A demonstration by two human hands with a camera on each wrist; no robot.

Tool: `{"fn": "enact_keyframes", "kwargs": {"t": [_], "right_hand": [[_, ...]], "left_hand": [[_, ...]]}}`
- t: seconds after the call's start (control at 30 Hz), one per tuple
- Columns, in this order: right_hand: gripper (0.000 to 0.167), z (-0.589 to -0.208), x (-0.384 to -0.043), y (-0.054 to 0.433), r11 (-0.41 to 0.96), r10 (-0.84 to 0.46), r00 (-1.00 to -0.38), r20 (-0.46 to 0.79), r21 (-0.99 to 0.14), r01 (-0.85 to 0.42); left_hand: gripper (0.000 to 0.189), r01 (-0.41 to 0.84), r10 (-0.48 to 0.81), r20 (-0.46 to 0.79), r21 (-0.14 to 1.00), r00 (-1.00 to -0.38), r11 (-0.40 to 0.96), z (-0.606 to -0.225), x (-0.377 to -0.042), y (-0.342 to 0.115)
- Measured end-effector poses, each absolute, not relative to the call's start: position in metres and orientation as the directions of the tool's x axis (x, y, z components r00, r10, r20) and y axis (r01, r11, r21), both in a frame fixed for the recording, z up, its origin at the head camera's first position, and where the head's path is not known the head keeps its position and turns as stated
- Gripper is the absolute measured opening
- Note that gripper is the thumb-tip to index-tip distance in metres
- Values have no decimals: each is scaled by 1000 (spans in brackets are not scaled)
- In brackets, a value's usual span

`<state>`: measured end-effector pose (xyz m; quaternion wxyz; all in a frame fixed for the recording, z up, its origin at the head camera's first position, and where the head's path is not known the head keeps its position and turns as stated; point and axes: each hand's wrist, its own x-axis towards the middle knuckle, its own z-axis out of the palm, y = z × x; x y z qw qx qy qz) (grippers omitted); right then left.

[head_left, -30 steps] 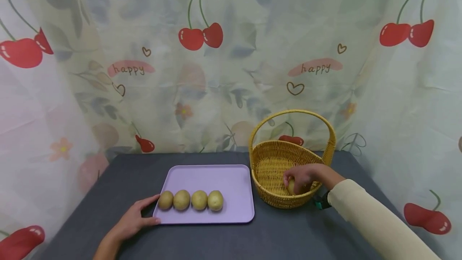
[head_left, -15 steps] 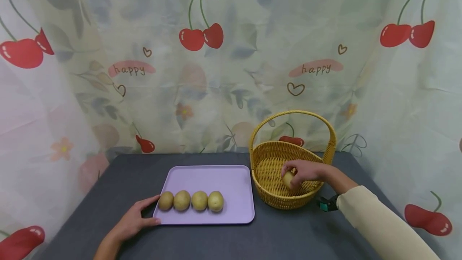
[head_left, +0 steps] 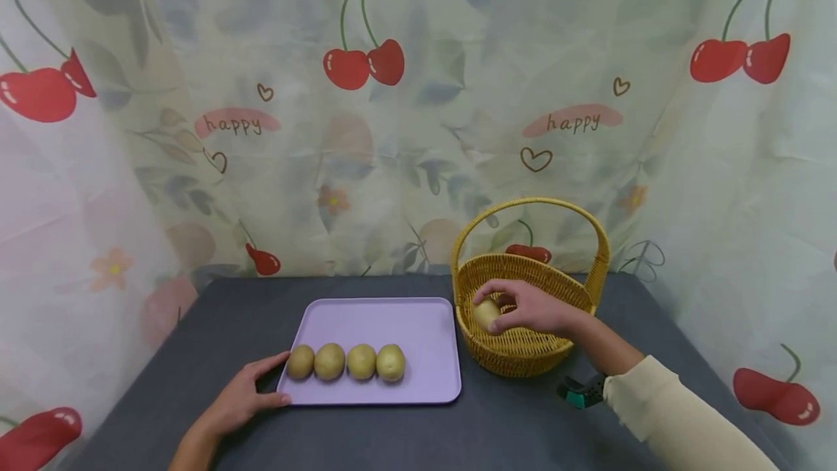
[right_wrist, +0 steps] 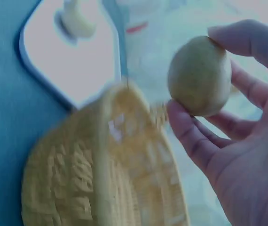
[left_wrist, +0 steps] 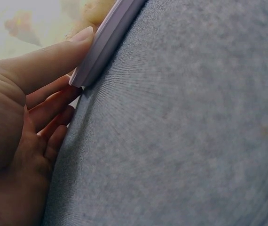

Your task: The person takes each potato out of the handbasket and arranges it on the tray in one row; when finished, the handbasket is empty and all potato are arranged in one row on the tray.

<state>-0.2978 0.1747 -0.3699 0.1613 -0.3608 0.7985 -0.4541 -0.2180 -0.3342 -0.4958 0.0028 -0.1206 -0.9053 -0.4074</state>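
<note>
Raised over the basket's left part, a potato (head_left: pixel 487 314) is held between the thumb and fingertips of my right hand (head_left: pixel 532 309). The right wrist view has the same oval, yellowish potato (right_wrist: pixel 200 76) up close, above the woven rim. On the lilac tray (head_left: pixel 418 333), several potatoes (head_left: pixel 329 362) lie in a row along its front left part. My left hand (head_left: pixel 238 398) rests at the tray's front left corner with fairly straight fingers. In the left wrist view its thumb (left_wrist: pixel 54 63) touches the tray rim (left_wrist: pixel 106 44).
The yellow wicker basket (head_left: pixel 516 363) with a tall arched handle (head_left: pixel 531 202) stands right of the tray, close to its edge. A dark cloth (head_left: pixel 366 442) covers the table. A patterned curtain (head_left: pixel 418 187) hangs behind and at both sides.
My right hand has lifted the potato from the basket's bottom and moved it left and upward toward the basket's left rim. My left hand and the tray have stayed put.
</note>
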Motion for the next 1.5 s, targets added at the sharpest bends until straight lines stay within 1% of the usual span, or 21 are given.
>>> {"fn": "enact_keyframes", "kwargs": {"t": [0.17, 0.27, 0.5, 0.67, 0.8, 0.97, 1.17, 1.3, 1.5], "right_hand": [[36, -371, -284, 146, 290, -702, -698, 142, -838, -462], [37, -375, -279, 131, 287, -678, -715, 168, -836, -469], [36, -401, -267, 99, 296, -592, -780, 201, -847, -443], [36, -425, -260, 84, 389, -524, -827, 202, -807, -444], [37, -439, -257, 77, 455, -502, -837, 219, -756, -471], [38, -455, -260, 66, 512, -464, -855, 230, -718, -471], [40, -472, -264, 55, 600, -426, -875, 231, -651, -465], [41, -476, -265, 50, 627, -411, -883, 229, -632, -456], [46, -479, -267, 42, 641, -411, -883, 227, -616, -457]], "left_hand": [[74, 219, 220, 98, 737, -971, 639, -494, -218, -336], [74, 216, 222, 94, 745, -971, 631, -494, -219, -336], [74, 222, 229, 96, 743, -969, 631, -494, -219, -334], [75, 204, 220, 82, 759, -972, 618, -495, -219, -333], [75, 211, 220, 90, 750, -971, 626, -495, -219, -333], [74, 230, 210, 118, 723, -970, 652, -494, -218, -333], [75, 213, 221, 91, 753, -971, 623, -496, -220, -333], [75, 211, 229, 83, 756, -970, 620, -497, -220, -333], [75, 238, 223, 118, 722, -968, 650, -499, -220, -334]]}}
